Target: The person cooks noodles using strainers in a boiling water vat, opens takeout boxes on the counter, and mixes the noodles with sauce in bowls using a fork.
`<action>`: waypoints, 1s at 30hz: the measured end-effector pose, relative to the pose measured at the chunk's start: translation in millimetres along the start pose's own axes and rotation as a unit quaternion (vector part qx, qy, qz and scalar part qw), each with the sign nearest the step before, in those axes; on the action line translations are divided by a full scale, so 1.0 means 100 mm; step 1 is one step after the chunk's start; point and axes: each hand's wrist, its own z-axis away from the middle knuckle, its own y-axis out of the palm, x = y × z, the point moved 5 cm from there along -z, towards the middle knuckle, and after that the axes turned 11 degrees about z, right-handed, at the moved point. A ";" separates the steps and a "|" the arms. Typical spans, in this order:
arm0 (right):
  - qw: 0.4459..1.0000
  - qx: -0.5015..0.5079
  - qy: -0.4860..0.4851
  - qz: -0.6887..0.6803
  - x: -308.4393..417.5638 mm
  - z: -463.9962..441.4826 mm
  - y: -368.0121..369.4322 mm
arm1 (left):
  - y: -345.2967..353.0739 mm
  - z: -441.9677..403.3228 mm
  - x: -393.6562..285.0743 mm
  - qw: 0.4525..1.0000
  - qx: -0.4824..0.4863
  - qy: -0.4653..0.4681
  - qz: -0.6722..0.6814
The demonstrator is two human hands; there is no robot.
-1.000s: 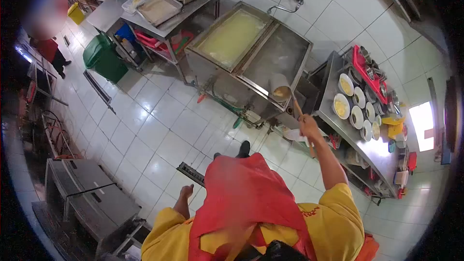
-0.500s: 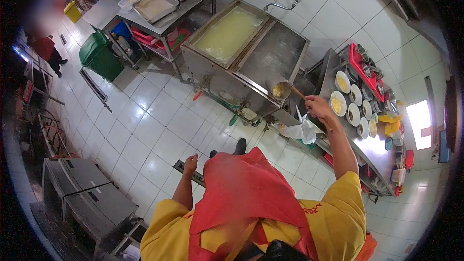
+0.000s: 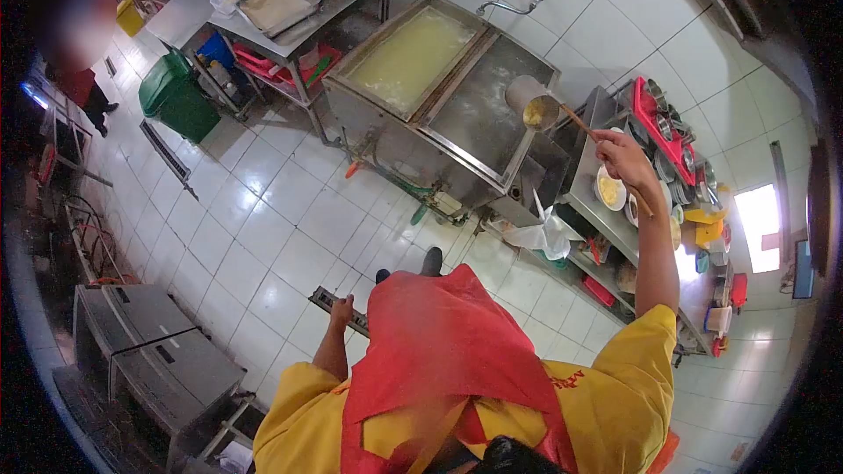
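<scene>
My right hand (image 3: pixel 622 158) is closed round the long wooden handle of a deep metal noodle strainer (image 3: pixel 527 98). Tilted, the strainer hangs over the right-hand side of the cooker, its mouth toward the bowls; yellow food, apparently noodles, shows inside. Below my right hand, a white bowl (image 3: pixel 608 190) with yellow food stands on the metal counter (image 3: pixel 590 183). My forearm hides part of the other bowls. The cooker's right vat (image 3: pixel 479 114) holds greyish, foamy water. My left hand (image 3: pixel 342 309) hangs low beside the red apron (image 3: pixel 439 320), fingers loosely curled, with nothing visible in it.
The cooker's left vat (image 3: pixel 413 57) holds cloudy yellow liquid. A red tray (image 3: pixel 652 116) of metal cups stands behind the bowls. White plastic bags (image 3: pixel 540 233) hang at the counter's edge. To the left are a green bin (image 3: pixel 176 98), a steel table (image 3: pixel 347 0) and another person.
My right hand has lifted the noodle strainer up and to the right, away from the vat's front edge, and tipped its mouth more toward the counter. My left hand has dropped slightly.
</scene>
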 end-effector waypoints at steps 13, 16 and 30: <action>0.992 0.029 0.002 0.123 -0.58 -0.14 0.68 | -0.03 -0.12 0.04 0.997 -0.048 0.044 0.041; 0.987 0.042 -0.022 0.155 -0.80 -0.11 0.96 | 0.06 -0.23 0.25 0.985 -0.080 -0.065 0.135; 0.961 0.000 -0.113 0.254 -0.67 0.27 1.24 | 0.04 -0.18 0.17 0.988 -0.050 0.114 0.089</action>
